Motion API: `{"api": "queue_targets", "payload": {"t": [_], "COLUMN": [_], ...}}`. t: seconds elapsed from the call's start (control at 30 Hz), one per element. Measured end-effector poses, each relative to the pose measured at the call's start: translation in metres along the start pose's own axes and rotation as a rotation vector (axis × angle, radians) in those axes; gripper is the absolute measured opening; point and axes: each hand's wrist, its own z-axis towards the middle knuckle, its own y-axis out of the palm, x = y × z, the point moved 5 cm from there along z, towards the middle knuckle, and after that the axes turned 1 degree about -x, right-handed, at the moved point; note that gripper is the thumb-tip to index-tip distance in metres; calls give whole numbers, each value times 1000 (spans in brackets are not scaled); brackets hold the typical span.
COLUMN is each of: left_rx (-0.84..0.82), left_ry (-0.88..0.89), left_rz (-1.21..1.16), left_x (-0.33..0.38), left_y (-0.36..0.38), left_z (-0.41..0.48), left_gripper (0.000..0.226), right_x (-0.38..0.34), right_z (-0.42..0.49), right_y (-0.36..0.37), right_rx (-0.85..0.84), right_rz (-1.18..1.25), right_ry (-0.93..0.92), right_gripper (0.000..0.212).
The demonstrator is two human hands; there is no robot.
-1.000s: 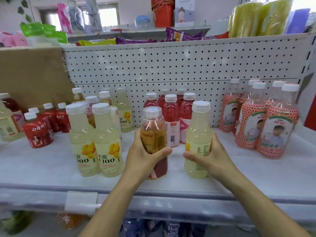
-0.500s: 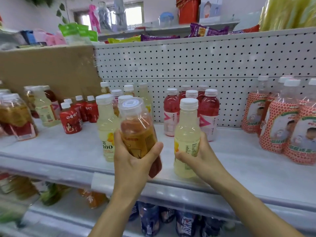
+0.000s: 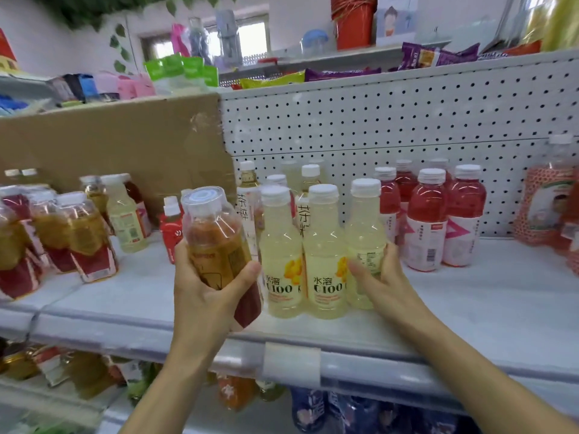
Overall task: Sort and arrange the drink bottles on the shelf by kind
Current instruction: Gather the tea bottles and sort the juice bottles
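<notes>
Drink bottles, clear plastic, mixed kinds, stand in clusters on a white metal shelf [image 3: 470, 308]. It is backed by a white pegboard panel [image 3: 407, 120] and, at left, a brown cardboard sheet [image 3: 109, 145].

Clusters:
- Amber tea bottles with red lower labels [image 3: 84, 233]: far left, several, some leaning.
- Red-pink drink bottles with white labels [image 3: 427, 220]: right of centre, upright.
- Orange-patterned sleeved bottles [image 3: 545, 205]: far right, blurred.
- Pale yellow C100 bottles [image 3: 282, 245]: centre front, two upright and touching, more behind.
- Small red bottles [image 3: 170, 233]: between the amber and yellow groups.

In hand:
- Single amber bottle with a clear cap [image 3: 216, 239]: lifted off the shelf, tilted left, in front of the yellow row's left end. The left grip [image 3: 203, 296] is clamped round its lower half.
- Single pale yellow bottle with a white cap [image 3: 365, 233]: appears to stand on the shelf, touching the second C100 bottle. The right grip [image 3: 385, 283] is closed round its lower part, thumb in front.

Handling note: the yellow bottle looks nearly placed. Seat its base flat, flush with the row, and turn the printed front outward like its neighbours before letting go. The amber bottle likely belongs far left. Carry it upright, pass clear of the small red bottles, and set it down gently, since the leaning ones could topple.
</notes>
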Motion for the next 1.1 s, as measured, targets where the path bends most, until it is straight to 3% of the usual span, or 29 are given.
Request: {"api": "queue_targets", "payload": {"t": [0.17, 0.23, 0.4, 0.7, 0.77, 0.87, 0.97, 1.1], "left_rx": [-104, -145, -202, -218, -213, -215, -222, -249], "left_ry": [-44, -63, -107, -115, -117, -133, -140, -146], "left_rz": [26, 24, 19, 95, 110, 119, 105, 91], "left_x": [-45, -61, -87, -95, -94, -92, -90, -90], "left_y": [-18, -21, -23, -28, -29, -28, -28, -29], "left_z": [45, 59, 81, 94, 94, 94, 93, 93], "left_gripper": [79, 77, 69, 83, 84, 83, 80, 75], "right_x": [-3, -4, -9, -21, -44, -118, -188, -203], "right_z": [-7, -9, -13, -21, -20, -15, 14, 79], "right_y": [10, 15, 25, 36, 38, 50, 84, 132], "right_rx": [63, 118, 201, 358, 472, 557, 274, -194], "right_rz": [-70, -153, -206, -244, -298, -455, -711, -1104], "right_ry": [11, 13, 22, 34, -51, -427, -575, -247], "right_gripper": [112, 118, 116, 119, 124, 92, 63, 50]}}
